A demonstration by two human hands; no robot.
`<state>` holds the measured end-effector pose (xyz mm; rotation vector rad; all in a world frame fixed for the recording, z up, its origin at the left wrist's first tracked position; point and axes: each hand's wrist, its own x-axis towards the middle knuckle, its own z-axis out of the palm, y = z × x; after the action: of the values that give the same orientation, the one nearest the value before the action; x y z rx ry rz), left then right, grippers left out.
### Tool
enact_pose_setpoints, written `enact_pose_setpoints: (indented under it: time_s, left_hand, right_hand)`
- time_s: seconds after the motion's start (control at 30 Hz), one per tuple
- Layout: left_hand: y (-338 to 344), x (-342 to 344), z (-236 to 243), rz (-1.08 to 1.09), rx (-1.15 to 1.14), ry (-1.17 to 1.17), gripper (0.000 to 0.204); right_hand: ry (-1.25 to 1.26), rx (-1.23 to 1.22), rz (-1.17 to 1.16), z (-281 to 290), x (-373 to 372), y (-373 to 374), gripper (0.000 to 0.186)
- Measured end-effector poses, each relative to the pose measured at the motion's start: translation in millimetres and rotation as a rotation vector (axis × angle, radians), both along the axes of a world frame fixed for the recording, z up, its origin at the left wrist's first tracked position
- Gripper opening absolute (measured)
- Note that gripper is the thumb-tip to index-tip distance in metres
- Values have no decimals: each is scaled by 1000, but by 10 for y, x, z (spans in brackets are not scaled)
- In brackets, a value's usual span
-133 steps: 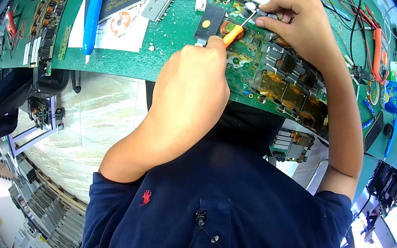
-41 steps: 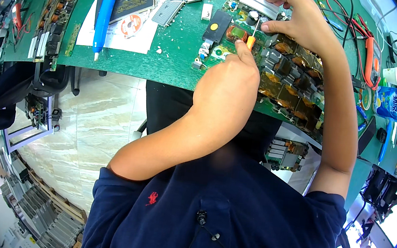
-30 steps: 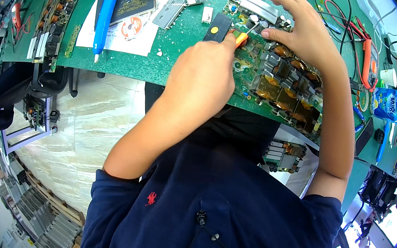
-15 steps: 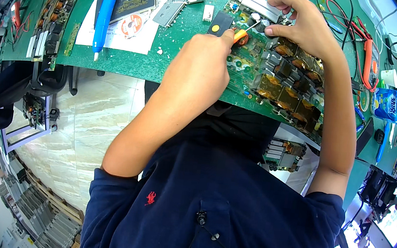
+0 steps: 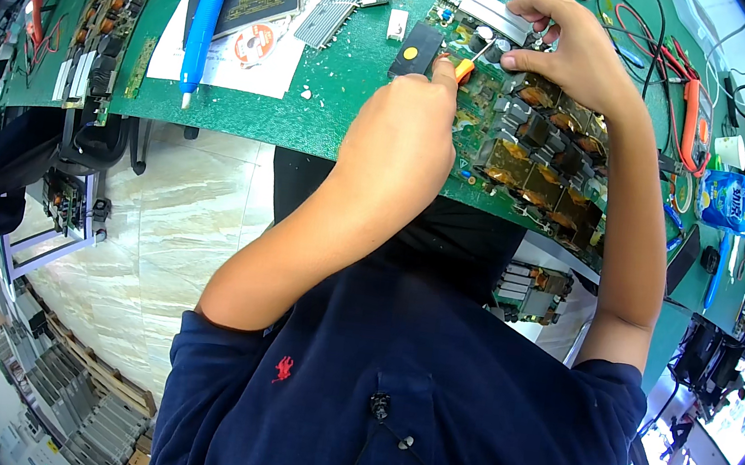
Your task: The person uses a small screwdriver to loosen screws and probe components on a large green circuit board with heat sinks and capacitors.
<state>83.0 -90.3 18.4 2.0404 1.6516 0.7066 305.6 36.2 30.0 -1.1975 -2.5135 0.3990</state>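
My left hand (image 5: 403,139) is closed around a screwdriver with an orange-yellow handle (image 5: 464,69). Its thin shaft slants up to the right, and the tip lies by round capacitors (image 5: 501,46) on a large green circuit board (image 5: 473,119). A silver heat sink (image 5: 495,15) stands on the board's far part. My right hand (image 5: 566,56) grips the board's far end beside that heat sink, thumb near the capacitors and fingers curled over the far side. Rows of dark, amber-wrapped coils (image 5: 540,155) fill the board's right half. Just left lies a black block with a yellow dot (image 5: 416,52).
A blue desoldering pump (image 5: 202,26) lies on white paper (image 5: 267,71) at the left. Finned heat sinks (image 5: 326,18) sit behind. At the right are a red-edged multimeter (image 5: 695,128), cables and a blue packet (image 5: 728,202). More boards (image 5: 110,24) line the far left.
My left hand and the screwdriver have shifted slightly right, and the handle stands a little steeper. My right hand keeps its place on the board.
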Motion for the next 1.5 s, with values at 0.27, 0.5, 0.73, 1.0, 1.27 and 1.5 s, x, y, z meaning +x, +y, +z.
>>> enact_pose_setpoints:
  time_s: [0.27, 0.5, 0.73, 1.0, 1.27, 1.5]
  left_hand:
    - [-73, 50, 0, -58, -18, 19, 38]
    - [-45, 4, 27, -86, -68, -220, 36]
    - [4, -26, 50, -140, -182, -361, 26]
    - [32, -52, -11, -166, -222, -435, 25]
    - [72, -139, 74, -218, -205, -472, 20]
    - [85, -103, 37, -180, -176, -438, 18]
  right_hand:
    - [-25, 118, -65, 115, -159, -212, 54]
    - [25, 192, 10, 249, -395, -1071, 41]
    - [84, 215, -103, 120, -619, -1405, 47]
    - [201, 283, -219, -46, -757, -1571, 64]
    - [206, 335, -229, -194, -823, -1576, 68]
    - [196, 359, -219, -235, -864, -1554, 62]
